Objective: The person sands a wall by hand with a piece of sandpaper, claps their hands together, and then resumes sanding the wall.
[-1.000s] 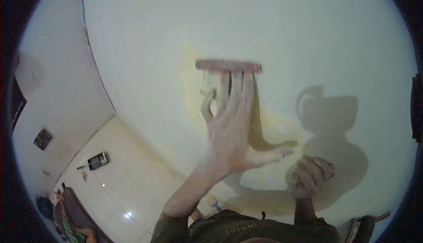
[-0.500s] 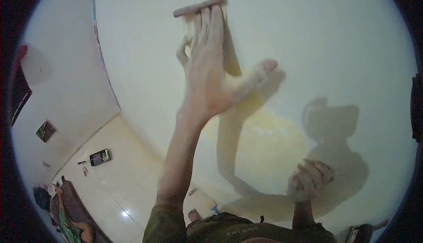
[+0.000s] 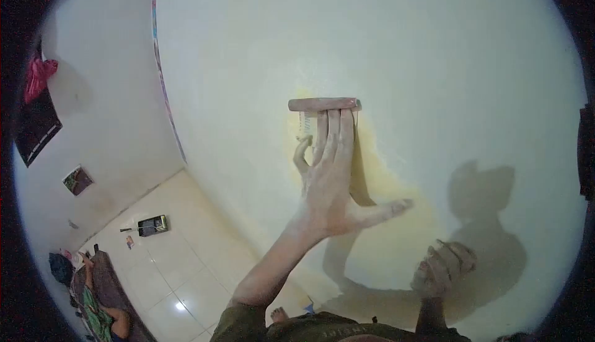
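My left hand [image 3: 331,184] lies against the pale wall [image 3: 248,50], its middle fingers straight and pressing a sheet of sandpaper [image 3: 305,122] flat. The sheet's upper end is rolled into a brownish tube [image 3: 322,104] just past my fingertips. My little finger bends at the sheet's left edge, and my thumb sticks out to the right. Yellowish, dusty wall surface [image 3: 396,187] shows around the hand. Lower right, my right hand [image 3: 443,270] is closed with curled, dusty fingers in front of the wall; the inside of the fist is hidden.
A black paint tray [image 3: 153,226] with a long-handled tool stands on the tiled floor [image 3: 186,274] at left. Near the lower left edge a person [image 3: 102,311] lies on a dark mat [image 3: 121,280]. A small blue object [image 3: 310,308] is on the floor by my foot [image 3: 279,314].
My left hand has slid down the wall with the sandpaper. The view has shifted slightly, and my right hand stays closed in about the same place.
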Tool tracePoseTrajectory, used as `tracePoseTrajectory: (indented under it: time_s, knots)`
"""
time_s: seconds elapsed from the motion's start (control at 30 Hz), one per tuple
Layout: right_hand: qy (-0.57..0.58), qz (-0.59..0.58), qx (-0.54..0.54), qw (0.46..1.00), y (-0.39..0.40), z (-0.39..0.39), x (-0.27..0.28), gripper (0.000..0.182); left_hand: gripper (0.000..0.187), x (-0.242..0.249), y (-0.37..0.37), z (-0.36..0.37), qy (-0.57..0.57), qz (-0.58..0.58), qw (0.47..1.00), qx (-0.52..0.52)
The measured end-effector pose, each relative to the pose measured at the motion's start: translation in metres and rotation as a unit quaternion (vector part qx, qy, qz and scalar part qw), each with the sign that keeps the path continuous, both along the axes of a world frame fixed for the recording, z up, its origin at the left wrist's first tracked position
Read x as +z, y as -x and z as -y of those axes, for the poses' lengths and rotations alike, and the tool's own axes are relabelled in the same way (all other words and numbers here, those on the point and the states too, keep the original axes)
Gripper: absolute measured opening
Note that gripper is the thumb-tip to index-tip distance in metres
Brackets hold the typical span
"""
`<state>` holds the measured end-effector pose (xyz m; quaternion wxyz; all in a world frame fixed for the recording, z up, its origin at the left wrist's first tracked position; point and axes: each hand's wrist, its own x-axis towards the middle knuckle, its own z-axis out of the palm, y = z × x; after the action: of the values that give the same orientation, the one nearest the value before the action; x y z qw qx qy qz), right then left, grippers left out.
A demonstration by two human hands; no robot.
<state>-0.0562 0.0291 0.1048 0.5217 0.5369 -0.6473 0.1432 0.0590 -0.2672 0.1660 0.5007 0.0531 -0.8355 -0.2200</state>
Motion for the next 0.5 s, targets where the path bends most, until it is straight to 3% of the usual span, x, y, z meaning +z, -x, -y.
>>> tracePoseTrajectory:
  time_s: [0.17,0.23,0.3,0.33,0.43,0.5]
  knots:
    - [0.006,-0.007,-0.014,1.0,-0.007,-0.002,0.004,0.008,0.149,0.018,0.016,0.069,-0.067,-0.074,0.995,0.0]
    - [0.001,-0.015,-0.016,1.0,-0.004,-0.003,0.005,0.009,0.145,0.018,0.017,0.059,-0.075,-0.083,0.994,-0.01]
    - [0.003,-0.023,0.003,1.0,0.002,-0.005,0.001,0.01,0.136,-0.006,0.001,0.009,-0.049,-0.059,0.996,-0.049]
    - [0.006,-0.025,0.008,1.0,0.003,-0.003,0.0,0.01,0.135,-0.004,-0.011,0.002,-0.048,0.064,0.996,0.034]
    - [-0.009,-0.015,-0.003,1.0,0.005,-0.005,0.005,0.011,0.148,0.014,0.009,0.059,-0.047,-0.058,0.997,0.014]
    - [-0.007,-0.008,-0.013,1.0,0.002,-0.008,0.005,0.011,0.148,0.022,0.008,0.056,-0.086,-0.06,0.994,0.019]
